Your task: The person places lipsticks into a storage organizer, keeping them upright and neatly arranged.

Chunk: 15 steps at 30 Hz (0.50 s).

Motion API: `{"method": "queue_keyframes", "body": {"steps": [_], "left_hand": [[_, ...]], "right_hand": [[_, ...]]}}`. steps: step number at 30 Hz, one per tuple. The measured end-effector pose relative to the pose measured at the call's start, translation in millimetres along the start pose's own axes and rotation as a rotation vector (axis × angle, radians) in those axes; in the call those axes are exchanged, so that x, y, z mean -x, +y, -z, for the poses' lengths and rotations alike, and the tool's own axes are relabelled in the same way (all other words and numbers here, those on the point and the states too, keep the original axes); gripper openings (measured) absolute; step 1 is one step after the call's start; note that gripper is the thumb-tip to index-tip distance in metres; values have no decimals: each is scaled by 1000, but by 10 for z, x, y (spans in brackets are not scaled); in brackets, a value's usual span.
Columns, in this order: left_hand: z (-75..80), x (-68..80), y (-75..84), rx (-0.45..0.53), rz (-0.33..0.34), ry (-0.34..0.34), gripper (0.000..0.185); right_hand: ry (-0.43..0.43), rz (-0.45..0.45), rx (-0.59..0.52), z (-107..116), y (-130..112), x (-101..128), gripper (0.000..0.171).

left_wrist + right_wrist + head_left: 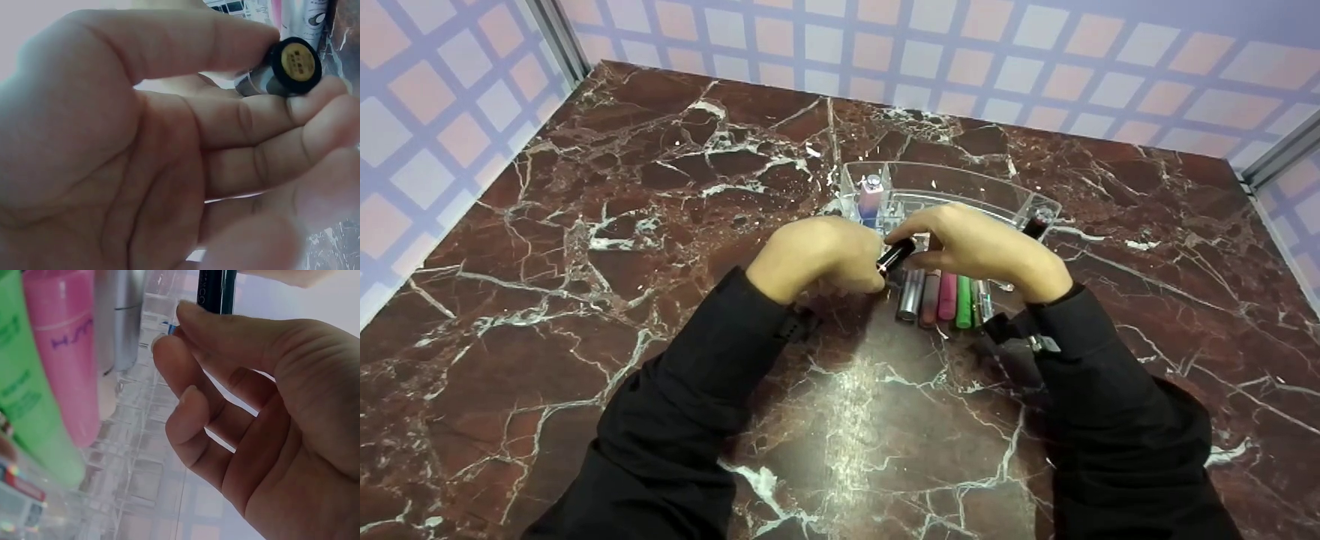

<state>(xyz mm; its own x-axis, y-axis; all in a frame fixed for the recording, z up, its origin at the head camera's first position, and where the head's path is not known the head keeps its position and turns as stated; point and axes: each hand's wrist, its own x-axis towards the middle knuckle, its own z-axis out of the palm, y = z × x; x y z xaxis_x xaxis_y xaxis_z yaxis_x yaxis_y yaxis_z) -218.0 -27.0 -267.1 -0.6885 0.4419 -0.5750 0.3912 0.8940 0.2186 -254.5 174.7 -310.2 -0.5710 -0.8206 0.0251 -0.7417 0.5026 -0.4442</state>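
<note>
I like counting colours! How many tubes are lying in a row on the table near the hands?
4 seem clear: a silver tube, a brownish tube, a pink tube and a green tube, side by side. The right hand may hide more.

1. The right hand (270,410) pinched a black tube (215,291) between thumb and curled fingers (191,371).
2. Green (28,382), pink (67,354) and silver (121,315) tubes lay beside it, against a clear organiser (140,467).
</note>
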Motion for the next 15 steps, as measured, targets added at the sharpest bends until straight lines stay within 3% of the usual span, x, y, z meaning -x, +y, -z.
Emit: {"method": "queue_keyframes", "body": {"steps": [8,15], "left_hand": [[4,-4,-31,-58,-20,9,18],[6,-14,-56,-38,-41,55,18]], "right_hand": [[-1,-46,-18,38,-11,23,43],[12,-76,-29,60,-22,34,40]]}}
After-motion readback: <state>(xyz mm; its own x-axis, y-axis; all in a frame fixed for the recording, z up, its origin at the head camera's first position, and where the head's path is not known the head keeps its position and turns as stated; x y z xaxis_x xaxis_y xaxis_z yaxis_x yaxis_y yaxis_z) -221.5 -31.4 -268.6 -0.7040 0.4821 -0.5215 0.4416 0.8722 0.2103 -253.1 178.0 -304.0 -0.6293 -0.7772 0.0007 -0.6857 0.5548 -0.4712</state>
